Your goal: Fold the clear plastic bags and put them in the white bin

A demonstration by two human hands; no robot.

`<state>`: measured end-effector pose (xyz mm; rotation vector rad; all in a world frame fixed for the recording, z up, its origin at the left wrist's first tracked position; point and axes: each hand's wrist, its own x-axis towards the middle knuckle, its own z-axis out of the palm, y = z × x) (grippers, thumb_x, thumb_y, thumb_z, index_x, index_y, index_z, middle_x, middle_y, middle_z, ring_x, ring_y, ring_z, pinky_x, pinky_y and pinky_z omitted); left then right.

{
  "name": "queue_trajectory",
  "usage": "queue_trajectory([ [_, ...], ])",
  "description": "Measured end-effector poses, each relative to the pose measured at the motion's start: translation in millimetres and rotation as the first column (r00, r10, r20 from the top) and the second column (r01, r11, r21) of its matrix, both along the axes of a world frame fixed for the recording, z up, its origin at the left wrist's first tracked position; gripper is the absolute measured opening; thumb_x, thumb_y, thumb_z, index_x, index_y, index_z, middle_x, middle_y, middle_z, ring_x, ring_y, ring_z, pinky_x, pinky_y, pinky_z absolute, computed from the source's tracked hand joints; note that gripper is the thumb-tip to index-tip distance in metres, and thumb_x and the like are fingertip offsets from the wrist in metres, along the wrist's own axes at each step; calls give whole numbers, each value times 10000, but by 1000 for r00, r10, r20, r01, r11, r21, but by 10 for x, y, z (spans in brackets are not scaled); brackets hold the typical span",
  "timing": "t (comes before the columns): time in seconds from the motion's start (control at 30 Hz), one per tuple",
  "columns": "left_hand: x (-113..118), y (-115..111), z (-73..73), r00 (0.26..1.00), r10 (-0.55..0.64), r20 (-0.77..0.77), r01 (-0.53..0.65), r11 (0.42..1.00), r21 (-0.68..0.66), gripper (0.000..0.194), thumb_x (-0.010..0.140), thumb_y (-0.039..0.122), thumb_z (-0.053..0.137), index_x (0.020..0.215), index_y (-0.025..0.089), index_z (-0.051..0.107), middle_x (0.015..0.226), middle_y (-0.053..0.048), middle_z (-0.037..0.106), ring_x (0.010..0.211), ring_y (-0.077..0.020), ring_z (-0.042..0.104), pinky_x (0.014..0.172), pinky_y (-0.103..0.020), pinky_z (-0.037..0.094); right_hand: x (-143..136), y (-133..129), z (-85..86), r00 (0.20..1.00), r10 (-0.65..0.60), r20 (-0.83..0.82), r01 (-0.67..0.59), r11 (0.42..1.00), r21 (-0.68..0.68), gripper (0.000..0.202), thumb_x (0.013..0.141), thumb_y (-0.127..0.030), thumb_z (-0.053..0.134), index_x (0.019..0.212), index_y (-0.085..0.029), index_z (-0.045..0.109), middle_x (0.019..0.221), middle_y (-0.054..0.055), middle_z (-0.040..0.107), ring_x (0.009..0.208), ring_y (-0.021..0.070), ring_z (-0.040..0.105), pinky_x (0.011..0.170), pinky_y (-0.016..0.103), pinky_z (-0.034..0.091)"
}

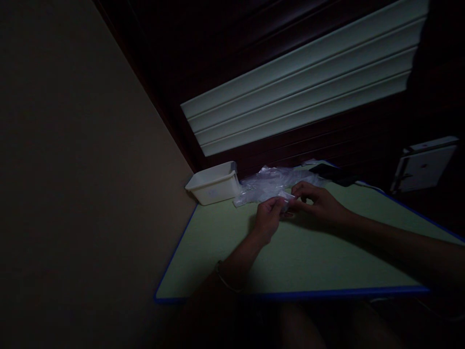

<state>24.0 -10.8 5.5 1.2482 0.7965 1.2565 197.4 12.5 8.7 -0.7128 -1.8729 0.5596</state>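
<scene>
From where I stand in this dim room, I see the left hand (pixel 268 216) and the right hand (pixel 317 201) meeting above the pale green table (pixel 308 257) with its blue edge. Between them is a small clear plastic piece (pixel 286 196); the left fingers are pinched on one side of it and the right fingertips are closed on the other. Just behind the hands lies a heap of clear plastic bags (pixel 269 182), and to its left, near the wall (pixel 109 169), a white bin (pixel 216 188) sits at the table's corner. A dark object (pixel 332 174) lies right of the heap, toward the back edge. A band (pixel 225 281) circles the left forearm.
</scene>
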Motion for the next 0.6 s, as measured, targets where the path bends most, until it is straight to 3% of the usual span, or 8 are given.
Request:
queue_trajectory([
  [0.6,-7,2,-18,998,-44,-36,43,999,-14,438,742,552,674,829,123,664,807,-67,682,700,-159,638,653,-289,518,13,-53,44,996,-8,91,1,997,75,181,803,-398,678,754,-224,686,879,53,604,772,189,571,627,301,446],
])
